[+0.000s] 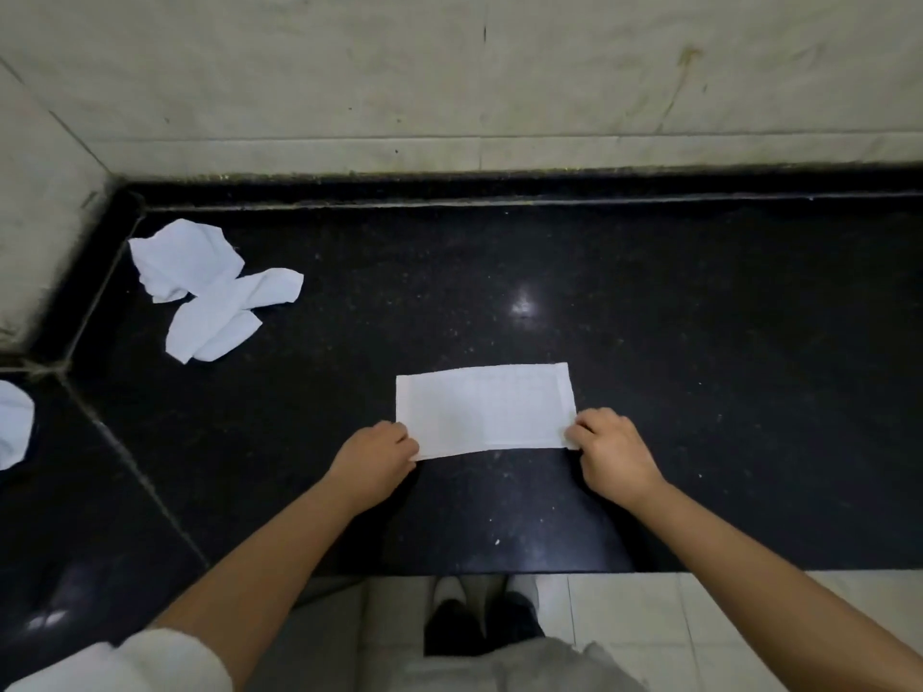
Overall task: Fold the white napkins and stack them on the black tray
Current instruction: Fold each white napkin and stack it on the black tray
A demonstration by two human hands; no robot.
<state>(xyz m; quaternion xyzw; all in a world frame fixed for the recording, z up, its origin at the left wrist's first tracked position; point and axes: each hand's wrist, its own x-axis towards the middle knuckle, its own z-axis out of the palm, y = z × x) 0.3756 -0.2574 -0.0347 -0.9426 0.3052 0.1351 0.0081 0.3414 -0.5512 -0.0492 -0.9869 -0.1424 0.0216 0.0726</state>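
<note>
A white napkin (484, 411), folded to a flat rectangle, is laid on the black surface (699, 342) between both hands. Its near left corner is pinched by the left hand (377, 459), its near right corner by the right hand (612, 454). Crumpled napkins (210, 289) are seen well beyond the left hand, toward the wall

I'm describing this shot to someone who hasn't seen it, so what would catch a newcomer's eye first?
First, the flat white napkin lying as a neat rectangle on the dark counter, its near corners pinched by the left hand and right hand. Next, the crumpled white napkins at the far left, near the wall corner.
</note>
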